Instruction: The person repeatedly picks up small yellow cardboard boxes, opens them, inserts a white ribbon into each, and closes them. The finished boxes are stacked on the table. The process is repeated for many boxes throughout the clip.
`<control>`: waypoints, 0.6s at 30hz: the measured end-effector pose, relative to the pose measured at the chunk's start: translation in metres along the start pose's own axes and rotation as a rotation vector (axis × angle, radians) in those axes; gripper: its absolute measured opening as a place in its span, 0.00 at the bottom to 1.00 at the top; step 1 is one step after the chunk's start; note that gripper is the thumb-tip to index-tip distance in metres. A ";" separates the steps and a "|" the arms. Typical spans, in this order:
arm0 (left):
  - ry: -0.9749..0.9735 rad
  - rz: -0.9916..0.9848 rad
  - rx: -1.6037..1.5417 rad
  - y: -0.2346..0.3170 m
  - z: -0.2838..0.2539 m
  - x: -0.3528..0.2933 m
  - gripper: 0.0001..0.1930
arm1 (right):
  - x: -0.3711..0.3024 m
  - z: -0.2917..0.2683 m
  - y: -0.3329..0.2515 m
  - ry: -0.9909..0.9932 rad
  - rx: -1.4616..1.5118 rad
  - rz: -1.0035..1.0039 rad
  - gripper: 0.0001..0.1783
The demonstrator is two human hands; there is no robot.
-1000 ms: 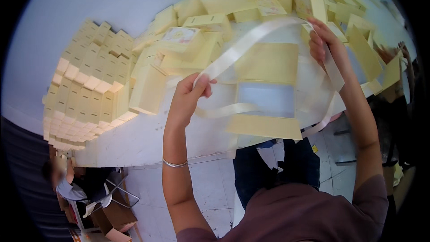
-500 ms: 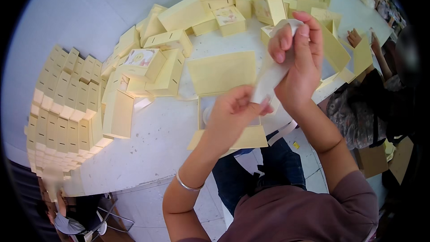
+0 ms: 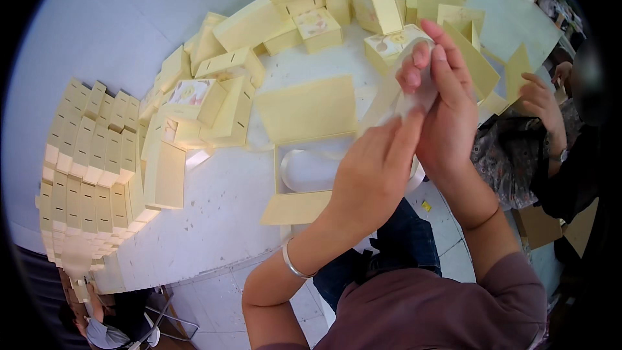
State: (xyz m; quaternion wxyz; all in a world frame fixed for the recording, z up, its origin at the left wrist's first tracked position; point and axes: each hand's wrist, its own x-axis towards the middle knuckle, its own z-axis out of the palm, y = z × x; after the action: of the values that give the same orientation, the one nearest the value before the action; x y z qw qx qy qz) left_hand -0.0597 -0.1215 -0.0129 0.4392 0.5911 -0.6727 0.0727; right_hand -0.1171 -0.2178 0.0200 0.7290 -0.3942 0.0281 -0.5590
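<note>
A white ribbon [image 3: 424, 91] is looped around the fingers of my right hand [image 3: 447, 110], which is raised over the table with its fingers curled. My left hand [image 3: 379, 172] reaches across to the right palm, its fingers pressed together on the ribbon; their tips are partly hidden. Beneath my hands stands an open pale yellow box [image 3: 304, 110], its large flap up at the back and a smaller flap folded toward me. Part of a ribbon loop [image 3: 285, 172] lies inside this box, and more ribbon hangs beside my right wrist.
Tall stacks of pale yellow boxes [image 3: 91, 155] stand at the left. More boxes [image 3: 249, 26], some with printed tops, lie heaped along the back. Open boxes [image 3: 476, 65] sit at the right, near another person's hand [image 3: 544, 100]. A further person [image 3: 107, 330] is at the lower left.
My left hand has moved right and up, from below the ribbon to against my right palm. The ribbon loop inside the box shows more. The other person's hands have shifted.
</note>
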 end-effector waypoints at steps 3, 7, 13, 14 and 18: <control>0.065 0.084 0.010 -0.002 -0.008 0.006 0.16 | 0.004 -0.015 -0.028 -0.240 -0.317 0.055 0.18; -0.102 -0.396 -0.372 -0.017 -0.042 0.005 0.10 | 0.009 -0.030 -0.053 -0.142 -1.576 -0.498 0.28; -0.147 -0.668 -0.611 -0.026 -0.066 0.001 0.14 | -0.001 -0.011 0.008 -0.796 -0.855 0.045 0.19; -0.124 -0.695 -0.609 -0.028 -0.070 -0.002 0.14 | 0.002 -0.011 0.015 -0.803 -0.711 0.304 0.16; -0.036 -0.473 -0.216 -0.035 -0.080 -0.036 0.19 | 0.024 -0.028 0.045 -0.763 -0.781 0.523 0.10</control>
State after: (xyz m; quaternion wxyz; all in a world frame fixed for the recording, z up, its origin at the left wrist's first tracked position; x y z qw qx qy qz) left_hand 0.0077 -0.0561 -0.0039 0.4925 0.6829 -0.5272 -0.1148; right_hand -0.0862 -0.2508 -0.0167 0.6023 -0.7853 0.0638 -0.1289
